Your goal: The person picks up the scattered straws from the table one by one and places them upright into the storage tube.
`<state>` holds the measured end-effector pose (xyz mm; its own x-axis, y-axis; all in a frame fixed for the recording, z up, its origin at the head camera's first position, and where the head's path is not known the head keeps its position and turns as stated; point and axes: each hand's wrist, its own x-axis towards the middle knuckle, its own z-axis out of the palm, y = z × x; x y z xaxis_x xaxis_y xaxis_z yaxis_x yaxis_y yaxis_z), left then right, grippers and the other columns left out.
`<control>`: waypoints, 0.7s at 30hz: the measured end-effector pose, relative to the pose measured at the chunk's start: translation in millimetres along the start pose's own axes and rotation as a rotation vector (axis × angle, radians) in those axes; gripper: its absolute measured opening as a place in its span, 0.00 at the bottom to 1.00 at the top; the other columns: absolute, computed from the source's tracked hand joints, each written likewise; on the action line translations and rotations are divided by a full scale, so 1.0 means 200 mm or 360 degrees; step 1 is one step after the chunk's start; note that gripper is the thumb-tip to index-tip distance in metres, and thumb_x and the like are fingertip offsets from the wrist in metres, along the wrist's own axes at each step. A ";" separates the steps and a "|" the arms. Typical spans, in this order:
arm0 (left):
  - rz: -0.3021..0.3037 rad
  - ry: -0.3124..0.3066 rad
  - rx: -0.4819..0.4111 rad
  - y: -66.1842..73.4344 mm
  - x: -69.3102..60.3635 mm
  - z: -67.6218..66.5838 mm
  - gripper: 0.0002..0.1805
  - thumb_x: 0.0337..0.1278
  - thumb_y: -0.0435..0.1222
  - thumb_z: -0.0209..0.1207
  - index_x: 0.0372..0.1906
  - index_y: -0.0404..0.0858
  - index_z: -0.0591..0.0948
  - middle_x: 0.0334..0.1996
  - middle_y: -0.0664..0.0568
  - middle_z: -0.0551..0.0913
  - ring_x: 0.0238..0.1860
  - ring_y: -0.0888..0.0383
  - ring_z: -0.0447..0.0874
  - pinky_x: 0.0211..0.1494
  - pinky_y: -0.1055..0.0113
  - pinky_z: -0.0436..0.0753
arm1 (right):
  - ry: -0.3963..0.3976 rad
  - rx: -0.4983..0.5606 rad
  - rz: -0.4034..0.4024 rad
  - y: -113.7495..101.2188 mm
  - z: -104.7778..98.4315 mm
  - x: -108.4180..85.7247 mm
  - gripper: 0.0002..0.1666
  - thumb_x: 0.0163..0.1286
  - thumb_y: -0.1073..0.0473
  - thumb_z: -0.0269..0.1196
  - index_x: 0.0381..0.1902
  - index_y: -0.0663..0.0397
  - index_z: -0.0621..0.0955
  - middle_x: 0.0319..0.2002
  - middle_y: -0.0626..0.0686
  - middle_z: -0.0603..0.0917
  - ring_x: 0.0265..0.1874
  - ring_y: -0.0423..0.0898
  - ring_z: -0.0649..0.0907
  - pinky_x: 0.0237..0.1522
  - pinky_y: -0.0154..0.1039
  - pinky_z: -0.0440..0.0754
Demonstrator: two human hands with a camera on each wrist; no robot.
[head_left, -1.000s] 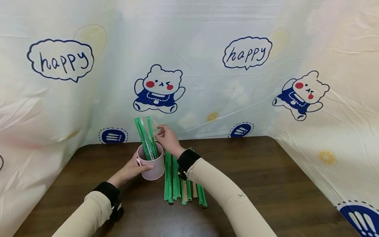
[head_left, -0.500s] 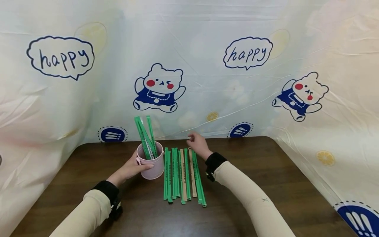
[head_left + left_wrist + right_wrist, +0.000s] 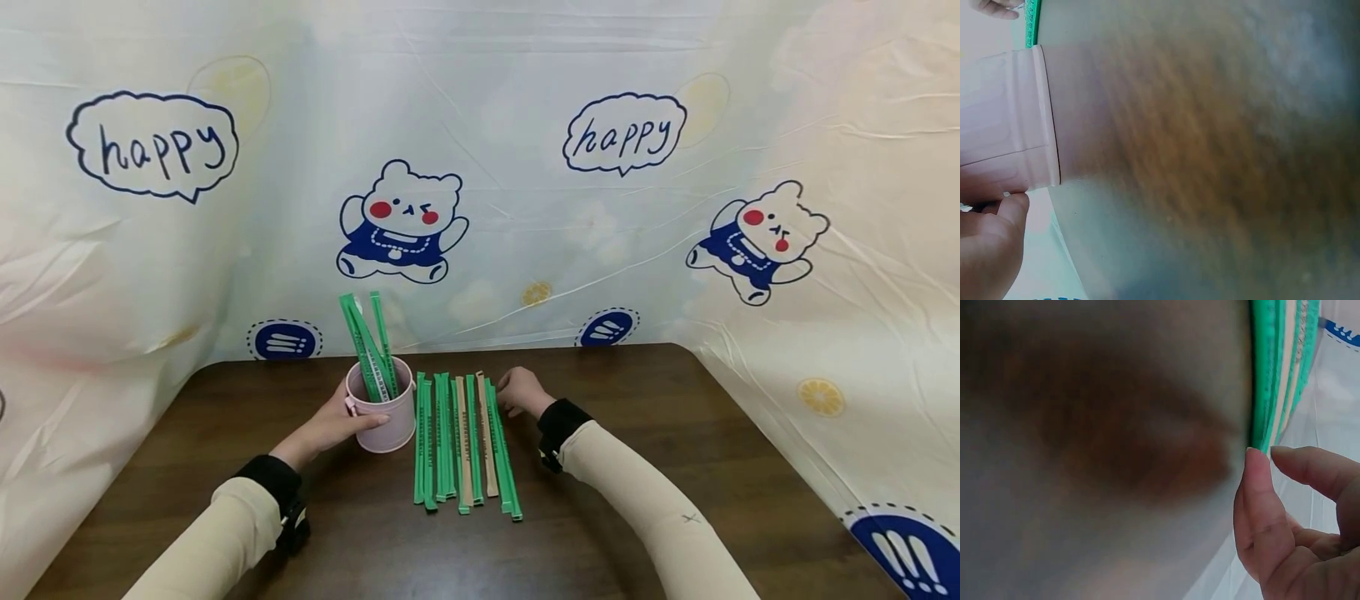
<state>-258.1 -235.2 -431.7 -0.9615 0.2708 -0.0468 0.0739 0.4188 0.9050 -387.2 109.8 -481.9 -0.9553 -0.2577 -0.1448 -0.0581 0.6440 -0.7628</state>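
In the head view my left hand (image 3: pixel 330 427) grips the side of a small pink bucket (image 3: pixel 386 429), thumb across its front. Several long, slim green paper-wrapped sticks (image 3: pixel 363 342) lean upright out of the bucket. Beside it lies a row of flat green wrapped sticks (image 3: pixel 446 437) with printed text, and a few brown wrapped sticks (image 3: pixel 465 450) among them. My right hand (image 3: pixel 522 390) is at the far end of the rightmost green sticks. In the right wrist view its thumb and index finger (image 3: pixel 1260 475) stand slightly apart at the tip of a green stick (image 3: pixel 1265 381).
The brown wooden table (image 3: pixel 637 467) carries the bucket and the row. Behind and at both sides hangs a pale curtain (image 3: pixel 517 167) printed with bears and "happy" bubbles, close to the table's far edge.
My right hand has left the bucket's opening, moved right over the row, and come down by the rightmost green sticks. The left hand and bucket have stayed in place.
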 end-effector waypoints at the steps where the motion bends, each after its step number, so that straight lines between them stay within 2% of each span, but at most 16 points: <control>1: 0.0000 0.0004 -0.0003 0.00 0.00 0.00 0.60 0.62 0.44 0.67 0.81 0.39 0.34 0.79 0.30 0.48 0.76 0.30 0.54 0.77 0.27 0.54 | -0.0026 0.0007 -0.0021 0.06 0.02 0.05 0.20 0.69 0.61 0.68 0.56 0.61 0.81 0.44 0.62 0.85 0.35 0.56 0.87 0.34 0.49 0.89; 3: 0.0001 0.0009 -0.0008 -0.01 0.00 0.00 0.60 0.62 0.44 0.67 0.81 0.39 0.35 0.79 0.30 0.48 0.76 0.30 0.54 0.77 0.27 0.54 | -0.0057 -0.0017 -0.0111 0.23 0.07 0.18 0.20 0.69 0.59 0.69 0.56 0.60 0.81 0.42 0.60 0.84 0.32 0.53 0.85 0.31 0.47 0.87; 4: 0.0001 0.0009 -0.0001 -0.01 0.00 0.00 0.60 0.62 0.44 0.67 0.81 0.39 0.34 0.79 0.30 0.48 0.76 0.30 0.54 0.77 0.27 0.54 | -0.0060 -0.0041 -0.0106 0.28 0.09 0.23 0.19 0.69 0.60 0.68 0.56 0.59 0.81 0.42 0.60 0.84 0.33 0.54 0.85 0.32 0.48 0.87; 5: 0.0003 0.0008 0.0001 -0.01 0.00 0.00 0.60 0.62 0.44 0.67 0.81 0.39 0.34 0.79 0.30 0.48 0.76 0.30 0.54 0.77 0.27 0.54 | -0.0058 -0.0045 -0.0145 0.33 0.11 0.27 0.17 0.69 0.60 0.68 0.53 0.56 0.82 0.39 0.58 0.84 0.31 0.53 0.85 0.30 0.47 0.87; 7: -0.0002 0.0009 -0.0005 -0.01 0.01 0.00 0.60 0.62 0.44 0.67 0.81 0.40 0.34 0.79 0.31 0.49 0.77 0.30 0.54 0.77 0.28 0.54 | -0.0032 -0.0102 -0.0195 0.42 0.15 0.34 0.06 0.70 0.60 0.66 0.41 0.54 0.80 0.34 0.59 0.83 0.29 0.52 0.84 0.30 0.47 0.86; 8: -0.0001 0.0008 -0.0007 -0.02 0.01 0.00 0.60 0.62 0.44 0.67 0.81 0.39 0.34 0.79 0.31 0.49 0.77 0.30 0.54 0.77 0.28 0.54 | -0.0022 -0.0115 -0.0241 0.46 0.17 0.37 0.06 0.70 0.61 0.65 0.34 0.49 0.77 0.30 0.57 0.81 0.26 0.51 0.83 0.27 0.46 0.85; 9: -0.0002 0.0006 -0.0009 -0.02 0.01 0.00 0.60 0.62 0.44 0.68 0.81 0.40 0.34 0.79 0.31 0.49 0.77 0.30 0.54 0.77 0.28 0.54 | -0.0022 -0.0116 -0.0238 0.46 0.17 0.37 0.14 0.71 0.62 0.65 0.29 0.42 0.72 0.27 0.56 0.80 0.25 0.51 0.82 0.27 0.46 0.85; 10: -0.0004 0.0006 -0.0009 -0.02 0.01 0.00 0.60 0.62 0.44 0.68 0.81 0.40 0.34 0.79 0.31 0.49 0.77 0.30 0.54 0.77 0.28 0.55 | -0.0004 -0.0112 -0.0234 0.45 0.17 0.36 0.21 0.70 0.64 0.65 0.26 0.40 0.65 0.23 0.56 0.78 0.23 0.51 0.81 0.26 0.46 0.84; 12: -0.0009 0.0005 -0.0015 -0.02 0.01 0.00 0.60 0.62 0.44 0.68 0.81 0.40 0.34 0.79 0.31 0.49 0.77 0.30 0.54 0.77 0.28 0.55 | -0.0012 -0.0105 -0.0169 0.37 0.16 0.29 0.30 0.69 0.64 0.66 0.26 0.38 0.55 0.18 0.54 0.72 0.20 0.52 0.78 0.26 0.47 0.84; 13: -0.0010 0.0002 -0.0017 -0.02 0.01 0.00 0.60 0.62 0.44 0.68 0.81 0.40 0.34 0.79 0.31 0.49 0.77 0.30 0.54 0.77 0.28 0.55 | -0.0011 -0.0096 -0.0130 0.31 0.14 0.24 0.32 0.69 0.65 0.66 0.25 0.38 0.54 0.17 0.53 0.69 0.19 0.52 0.77 0.27 0.48 0.84; 15: -0.0017 0.0002 -0.0014 -0.02 0.01 0.00 0.61 0.62 0.45 0.68 0.81 0.40 0.34 0.79 0.31 0.48 0.77 0.30 0.54 0.77 0.28 0.55 | -0.0016 -0.0076 -0.0141 0.20 0.11 0.15 0.35 0.67 0.67 0.66 0.26 0.39 0.50 0.14 0.49 0.60 0.15 0.50 0.71 0.23 0.46 0.81; 17: -0.0021 0.0001 -0.0012 -0.02 0.01 0.00 0.61 0.62 0.45 0.67 0.81 0.41 0.33 0.79 0.32 0.48 0.77 0.30 0.54 0.77 0.27 0.55 | -0.0013 -0.0108 -0.0069 0.05 0.07 0.02 0.36 0.67 0.68 0.66 0.24 0.41 0.50 0.15 0.47 0.53 0.13 0.48 0.66 0.23 0.46 0.80; 19: -0.0025 0.0004 -0.0010 -0.02 0.01 0.00 0.61 0.62 0.45 0.68 0.82 0.41 0.33 0.79 0.32 0.48 0.76 0.30 0.54 0.77 0.27 0.55 | -0.0007 -0.0146 -0.0052 -0.07 0.03 -0.08 0.36 0.67 0.70 0.64 0.21 0.42 0.50 0.16 0.46 0.51 0.11 0.46 0.63 0.22 0.43 0.77; 21: -0.0021 0.0004 -0.0004 -0.02 0.01 0.00 0.61 0.62 0.45 0.67 0.82 0.41 0.33 0.79 0.32 0.48 0.76 0.31 0.54 0.77 0.27 0.55 | 0.0006 -0.0184 -0.0048 -0.14 0.01 -0.16 0.36 0.67 0.70 0.64 0.17 0.42 0.51 0.14 0.44 0.50 0.09 0.43 0.62 0.21 0.40 0.76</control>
<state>-261.2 -236.0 -434.5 -0.9630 0.2632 -0.0576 0.0607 0.4204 0.9053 -354.0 98.1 -456.4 -0.9537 -0.2754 -0.1204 -0.1194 0.7148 -0.6891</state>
